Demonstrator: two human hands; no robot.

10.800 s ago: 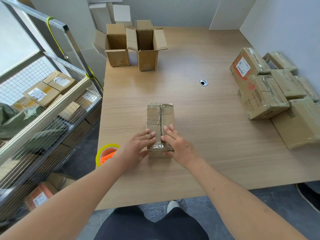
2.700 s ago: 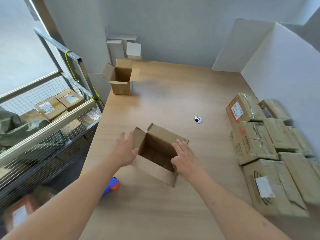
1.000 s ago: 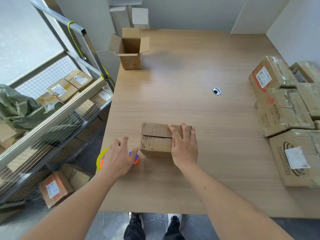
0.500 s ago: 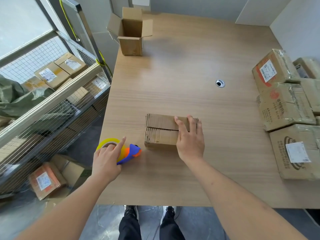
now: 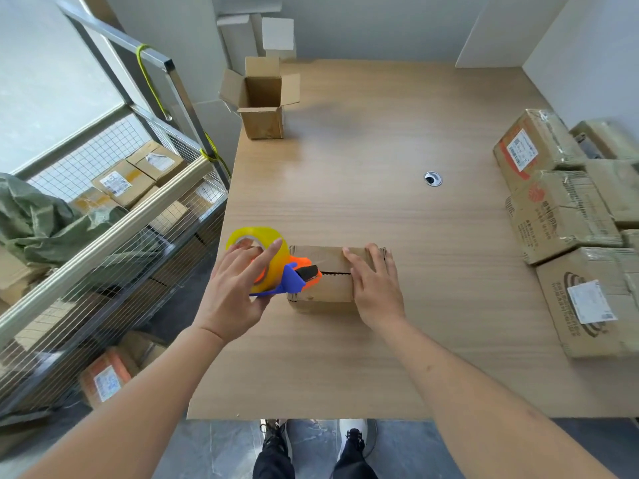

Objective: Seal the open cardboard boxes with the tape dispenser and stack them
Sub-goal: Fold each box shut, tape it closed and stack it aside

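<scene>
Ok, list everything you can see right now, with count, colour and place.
closed box: one, brown, near-left of table, flaps down, seam untaped
tape dispenser: one, yellow roll on orange and blue frame, nose at the closed box's left end
open box: one, brown, far-left corner of table, flaps up
sealed boxes: several, brown with labels, stacked along the table's right edge
table: one, light wood
cable hole: one, grey, mid-table
wire shelf: one, metal, left of table, holding labelled boxes
left hand: holds the tape dispenser
right hand: flat on the closed box
</scene>
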